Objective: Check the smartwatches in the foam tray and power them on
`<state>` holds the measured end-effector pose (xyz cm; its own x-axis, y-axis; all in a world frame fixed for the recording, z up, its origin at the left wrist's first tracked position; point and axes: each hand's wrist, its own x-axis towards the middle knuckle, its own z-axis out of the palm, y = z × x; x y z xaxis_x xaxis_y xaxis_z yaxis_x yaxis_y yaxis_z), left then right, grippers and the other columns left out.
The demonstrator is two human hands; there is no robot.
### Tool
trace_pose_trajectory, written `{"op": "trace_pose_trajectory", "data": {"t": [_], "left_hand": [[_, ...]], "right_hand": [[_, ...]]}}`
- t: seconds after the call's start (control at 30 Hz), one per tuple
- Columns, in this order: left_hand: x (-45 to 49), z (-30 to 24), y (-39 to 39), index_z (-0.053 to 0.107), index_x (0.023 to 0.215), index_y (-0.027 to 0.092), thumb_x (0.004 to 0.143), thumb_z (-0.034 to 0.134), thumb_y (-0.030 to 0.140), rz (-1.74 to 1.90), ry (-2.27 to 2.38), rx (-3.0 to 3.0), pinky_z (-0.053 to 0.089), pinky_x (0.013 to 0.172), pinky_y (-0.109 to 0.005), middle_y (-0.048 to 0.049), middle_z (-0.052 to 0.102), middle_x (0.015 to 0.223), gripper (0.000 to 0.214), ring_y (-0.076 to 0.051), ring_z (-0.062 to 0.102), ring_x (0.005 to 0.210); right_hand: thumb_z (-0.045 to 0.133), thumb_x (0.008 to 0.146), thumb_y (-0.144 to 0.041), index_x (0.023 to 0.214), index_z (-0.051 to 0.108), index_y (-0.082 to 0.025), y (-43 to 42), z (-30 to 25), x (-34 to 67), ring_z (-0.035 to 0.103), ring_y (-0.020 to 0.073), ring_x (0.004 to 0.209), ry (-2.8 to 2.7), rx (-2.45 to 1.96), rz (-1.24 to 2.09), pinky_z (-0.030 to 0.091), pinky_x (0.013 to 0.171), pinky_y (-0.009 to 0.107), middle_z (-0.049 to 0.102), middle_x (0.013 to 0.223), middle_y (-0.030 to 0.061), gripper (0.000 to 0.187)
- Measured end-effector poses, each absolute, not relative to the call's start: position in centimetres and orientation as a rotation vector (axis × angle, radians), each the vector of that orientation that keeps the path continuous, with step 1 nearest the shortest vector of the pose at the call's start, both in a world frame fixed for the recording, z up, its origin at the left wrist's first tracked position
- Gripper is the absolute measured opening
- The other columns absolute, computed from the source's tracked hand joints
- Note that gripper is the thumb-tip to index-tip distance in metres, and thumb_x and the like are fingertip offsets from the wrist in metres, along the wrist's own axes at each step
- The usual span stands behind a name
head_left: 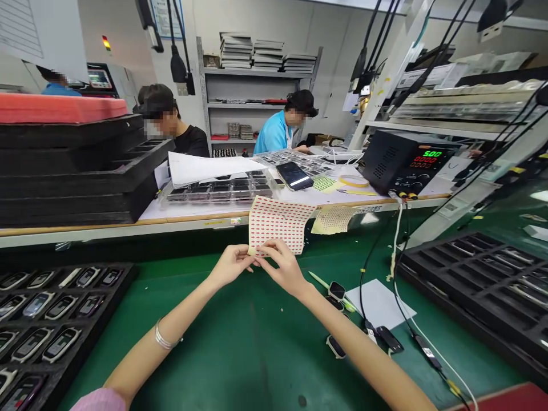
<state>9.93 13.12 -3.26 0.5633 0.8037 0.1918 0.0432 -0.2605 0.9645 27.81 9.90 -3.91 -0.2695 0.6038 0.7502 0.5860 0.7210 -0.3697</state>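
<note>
A pale yellow sticker sheet [280, 222] with rows of small red marks stands up at the shelf's front edge, slightly curled. My left hand [233, 264] pinches its lower left corner between thumb and fingers. At the same corner, my right hand [283, 269] has its thumb and forefinger closed, fingertips almost touching the left ones. Whether a single loose sticker is between the fingertips is too small to tell. Below my right forearm lie a smartwatch [337, 291], a second watch [335, 346] and a light green pen [319, 279] on the green mat.
Black foam trays of watch cases flank me, one left [100, 308] and one right [475, 268]. A power supply [406, 162], a phone [294, 176] and clear trays [222, 188] occupy the shelf. Cables [398, 245] hang at the right near white paper [381, 302]. Two people sit opposite.
</note>
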Motion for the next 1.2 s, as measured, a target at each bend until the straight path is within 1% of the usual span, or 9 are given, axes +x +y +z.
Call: {"op": "trace_pose_trajectory", "data": {"t": [0.17, 0.4, 0.57, 0.7, 0.83, 0.93, 1.03, 1.1, 1.2], "left_hand": [[10.2, -2.6, 12.6, 0.07, 0.095, 0.013, 0.084, 0.058, 0.038, 0.891, 0.715, 1.718, 0.056, 0.072, -0.032, -0.0093, 0.072, 0.09, 0.029, -0.023, 0.068, 0.083], [10.2, -2.3, 12.4, 0.071, 0.095, 0.016, 0.084, 0.057, 0.032, 0.979, 0.758, 1.86, 0.05, 0.086, -0.038, -0.0078, 0.072, 0.092, 0.024, -0.025, 0.066, 0.088], [9.7, -2.9, 12.6, 0.072, 0.092, 0.017, 0.081, 0.061, 0.037, 0.993, 0.866, 2.003, 0.049, 0.087, -0.04, -0.0077, 0.073, 0.089, 0.026, -0.028, 0.067, 0.088], [9.4, -3.6, 12.8, 0.071, 0.095, 0.017, 0.078, 0.063, 0.042, 0.992, 0.901, 1.995, 0.048, 0.091, -0.043, -0.0082, 0.073, 0.094, 0.031, -0.029, 0.066, 0.094], [9.2, -3.8, 12.8, 0.071, 0.099, 0.017, 0.077, 0.064, 0.045, 0.98, 0.956, 1.97, 0.047, 0.094, -0.046, -0.0091, 0.073, 0.099, 0.036, -0.031, 0.065, 0.098], [9.4, -3.7, 12.8, 0.071, 0.097, 0.017, 0.077, 0.064, 0.044, 1.011, 0.968, 1.979, 0.048, 0.094, -0.045, -0.0086, 0.073, 0.098, 0.035, -0.031, 0.065, 0.099], [9.7, -3.4, 12.6, 0.072, 0.096, 0.017, 0.077, 0.064, 0.043, 1.047, 0.938, 2.008, 0.049, 0.093, -0.042, -0.0076, 0.073, 0.097, 0.033, -0.03, 0.065, 0.099], [10.0, -3.0, 12.5, 0.071, 0.096, 0.017, 0.078, 0.063, 0.042, 1.061, 0.928, 2.028, 0.05, 0.092, -0.041, -0.0076, 0.073, 0.097, 0.032, -0.03, 0.065, 0.098], [10.4, -2.5, 12.3, 0.07, 0.097, 0.017, 0.081, 0.059, 0.041, 1.045, 0.914, 2.065, 0.049, 0.092, -0.04, -0.0077, 0.072, 0.097, 0.03, -0.028, 0.065, 0.097]], "right_hand": [[0.056, 0.093, -0.026, 0.107, 0.065, -0.023, 10.0, -3.3, 27.4, 0.055, 0.0259, 0.088, -1.885, -0.874, 0.065, 0.05, 0.073, 0.042, 0.056, 0.094, 0.0097, 0.017], [0.058, 0.093, -0.027, 0.095, 0.072, -0.019, 10.8, -2.9, 27.2, 0.056, 0.0218, 0.085, -1.837, -0.826, 0.158, 0.05, 0.074, 0.036, 0.059, 0.089, 0.0081, 0.016], [0.068, 0.086, -0.023, 0.09, 0.074, -0.019, 11.3, -3.1, 27.8, 0.06, 0.0171, 0.081, -1.89, -0.856, 0.294, 0.051, 0.073, 0.029, 0.061, 0.085, 0.0037, 0.008], [0.07, 0.085, -0.019, 0.092, 0.074, -0.018, 11.7, -3.1, 28.0, 0.06, 0.015, 0.084, -1.906, -0.839, 0.366, 0.05, 0.075, 0.026, 0.062, 0.09, 0.0033, 0.009], [0.069, 0.085, -0.026, 0.089, 0.075, -0.017, 11.8, -3.2, 27.9, 0.059, 0.0151, 0.083, -1.853, -0.785, 0.528, 0.05, 0.073, 0.026, 0.06, 0.088, 0.0039, 0.011], [0.068, 0.086, -0.027, 0.088, 0.074, -0.014, 12.0, -3.3, 27.9, 0.06, 0.0144, 0.081, -1.799, -0.731, 0.641, 0.052, 0.069, 0.024, 0.059, 0.09, 0.0044, 0.014], [0.068, 0.086, -0.02, 0.087, 0.071, -0.013, 12.2, -3.2, 27.8, 0.061, 0.0142, 0.083, -1.773, -0.723, 0.638, 0.051, 0.07, 0.023, 0.06, 0.09, 0.0038, 0.008], [0.067, 0.086, -0.016, 0.084, 0.069, -0.012, 12.3, -3.0, 27.5, 0.06, 0.0135, 0.08, -1.749, -0.743, 0.618, 0.05, 0.067, 0.022, 0.059, 0.085, 0.0026, 0.005], [0.062, 0.089, -0.02, 0.081, 0.063, -0.012, 12.0, -2.3, 27.4, 0.056, 0.0116, 0.067, -1.71, -0.82, 0.566, 0.046, 0.059, 0.021, 0.057, 0.076, 0.0001, 0.011]]}}
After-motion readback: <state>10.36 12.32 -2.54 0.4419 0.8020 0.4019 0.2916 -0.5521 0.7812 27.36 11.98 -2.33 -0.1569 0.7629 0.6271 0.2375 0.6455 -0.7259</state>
